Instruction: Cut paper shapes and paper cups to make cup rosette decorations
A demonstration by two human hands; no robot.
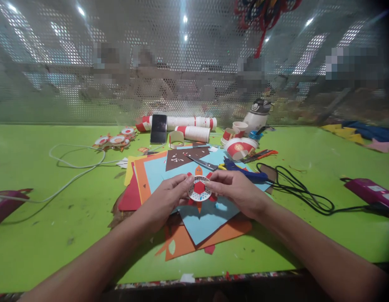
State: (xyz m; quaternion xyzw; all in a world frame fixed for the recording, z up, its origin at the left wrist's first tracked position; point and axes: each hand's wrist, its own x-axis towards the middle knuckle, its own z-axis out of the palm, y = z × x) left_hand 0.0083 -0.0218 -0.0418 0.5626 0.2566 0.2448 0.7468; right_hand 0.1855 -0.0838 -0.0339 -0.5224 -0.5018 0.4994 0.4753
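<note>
A small paper turtle [200, 187] is held up between my two hands over the stack of coloured paper. Its round white shell has a red hexagon and blue dots, with an orange head and tail and red legs. My left hand [177, 187] pinches its left rim between thumb and fingers. On the opposite rim, my right hand [232, 186] pinches it the same way. Under the hands lie light blue paper [202, 224] and orange paper [178, 241]. Just beyond the turtle are scissors [202, 162] and a blue glue gun [245, 170], partly hidden by my right hand.
Several finished paper turtles [117, 140] sit at the back left, near a phone [158, 128] and stacked paper cups [193, 133]. A cut cup [241, 147] and a bottle [258, 116] stand back right. A black cable [303, 191] loops right; a white cable [76, 165] left.
</note>
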